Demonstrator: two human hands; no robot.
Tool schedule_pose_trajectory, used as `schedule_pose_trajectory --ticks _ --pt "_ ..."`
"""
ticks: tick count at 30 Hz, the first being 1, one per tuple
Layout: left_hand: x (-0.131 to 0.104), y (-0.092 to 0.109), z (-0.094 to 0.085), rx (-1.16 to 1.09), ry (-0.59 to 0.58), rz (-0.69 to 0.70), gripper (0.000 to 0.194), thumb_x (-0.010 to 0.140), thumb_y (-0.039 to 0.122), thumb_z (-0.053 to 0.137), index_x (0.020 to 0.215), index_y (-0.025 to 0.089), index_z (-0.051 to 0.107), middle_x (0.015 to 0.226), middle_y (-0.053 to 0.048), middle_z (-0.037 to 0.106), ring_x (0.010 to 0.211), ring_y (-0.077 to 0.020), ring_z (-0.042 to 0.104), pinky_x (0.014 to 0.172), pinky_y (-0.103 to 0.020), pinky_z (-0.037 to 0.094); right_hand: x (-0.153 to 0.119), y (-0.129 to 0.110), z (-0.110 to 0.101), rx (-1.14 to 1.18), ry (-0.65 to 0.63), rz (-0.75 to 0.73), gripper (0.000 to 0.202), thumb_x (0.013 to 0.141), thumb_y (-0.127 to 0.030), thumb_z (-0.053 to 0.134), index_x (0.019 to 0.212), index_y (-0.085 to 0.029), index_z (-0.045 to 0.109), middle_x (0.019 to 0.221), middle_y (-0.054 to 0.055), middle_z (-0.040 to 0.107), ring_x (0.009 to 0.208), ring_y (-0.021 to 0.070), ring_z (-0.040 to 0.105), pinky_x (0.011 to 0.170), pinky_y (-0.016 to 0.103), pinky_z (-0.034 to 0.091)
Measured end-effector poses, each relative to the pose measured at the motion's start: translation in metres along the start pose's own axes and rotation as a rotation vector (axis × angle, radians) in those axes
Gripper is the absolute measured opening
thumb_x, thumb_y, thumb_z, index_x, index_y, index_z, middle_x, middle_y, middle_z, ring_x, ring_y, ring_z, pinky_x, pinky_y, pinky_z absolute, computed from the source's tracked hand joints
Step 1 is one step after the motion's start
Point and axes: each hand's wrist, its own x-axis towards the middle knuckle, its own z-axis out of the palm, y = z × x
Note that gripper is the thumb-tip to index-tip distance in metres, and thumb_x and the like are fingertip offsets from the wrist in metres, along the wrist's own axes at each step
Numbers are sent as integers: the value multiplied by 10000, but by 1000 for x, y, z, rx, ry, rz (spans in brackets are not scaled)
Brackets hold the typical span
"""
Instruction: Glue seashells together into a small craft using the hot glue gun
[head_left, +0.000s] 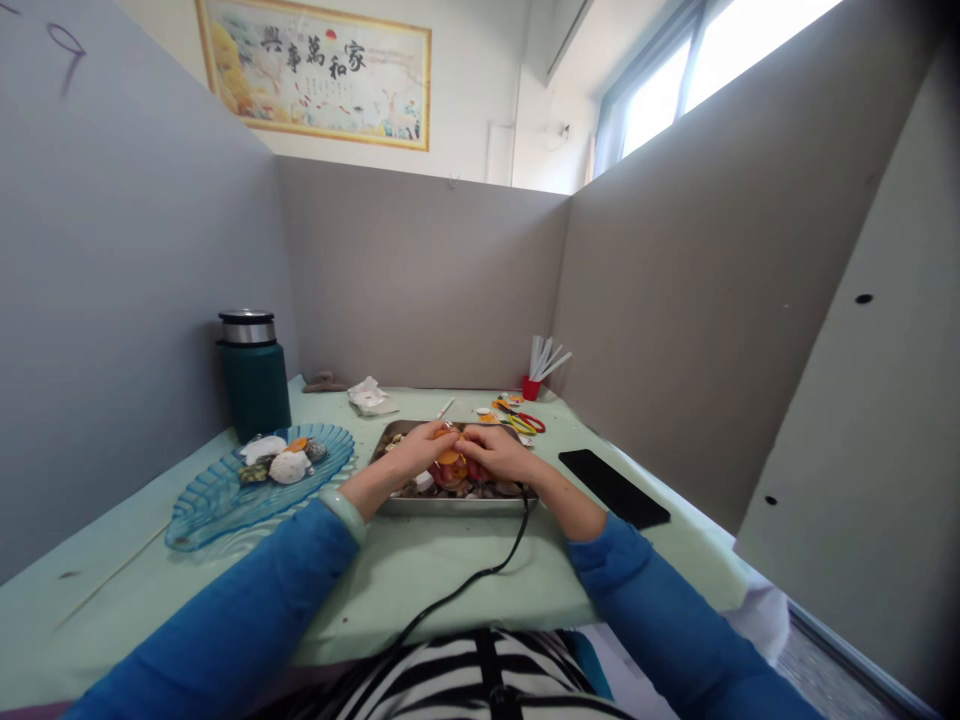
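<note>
My left hand (420,450) and my right hand (496,455) meet above a metal tray (457,507). Their fingers are closed around a small orange piece (449,457), which looks flat like a shell, though its kind is hard to make out. Just beneath the fingers is a rounded reddish-orange object (455,474), partly covered by them. Brown and whitish shells or pebbles fill the tray around it. A black cord runs from the tray's right side, near my right wrist, down towards my lap.
A blue scalloped plate (187,530) with several shells (290,467) stands left, before a green bottle (256,385). Right of the tray lie yellow-and-red-handled scissors or pliers (526,422) and a black phone-like slab (611,487). A red cup (531,388) holds white sticks. Grey partitions (427,280) surround the table.
</note>
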Motion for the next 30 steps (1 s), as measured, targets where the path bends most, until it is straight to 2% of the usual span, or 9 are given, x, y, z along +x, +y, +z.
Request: schedule_pose_trajectory --ticks 7,15,22,27,30 --pt "-4 7 2 -36 6 -27 309 733 448 560 803 162 470 612 -2 584 464 -118 560 428 -221 443 -1 -1 0 1 -5 5 328 878 -470 397 758 -176 480 552 -38 534 436 86 473 437 203 355" --pt "-3 2 0 -9 -11 -3 305 778 465 491 798 162 461 638 -16 588 476 -133 568 441 -249 456 -1 -4 -1 -15 -16 -1 321 877 -455 406 741 -174 479 548 -39 531 436 83 474 438 200 353" --pt "-2 3 1 -9 7 -5 282 750 418 547 806 157 459 615 -11 583 464 -136 572 444 -255 461 -2 -4 -1 -29 -7 -10 324 881 -452 402 754 -168 493 557 -36 537 444 81 472 445 196 353" --pt "-2 2 1 24 48 35 242 755 381 537 776 156 451 551 14 559 400 -107 534 398 -201 396 -2 -3 -1 -3 -24 -16 322 885 -455 394 771 -171 491 575 -33 544 450 82 484 444 193 366" --pt "-2 2 0 41 35 64 233 761 375 526 762 158 444 533 24 553 368 -91 507 378 -184 358 -2 -3 -1 5 -35 -20 331 882 -465 393 769 -171 492 577 -33 542 452 81 484 442 191 372"
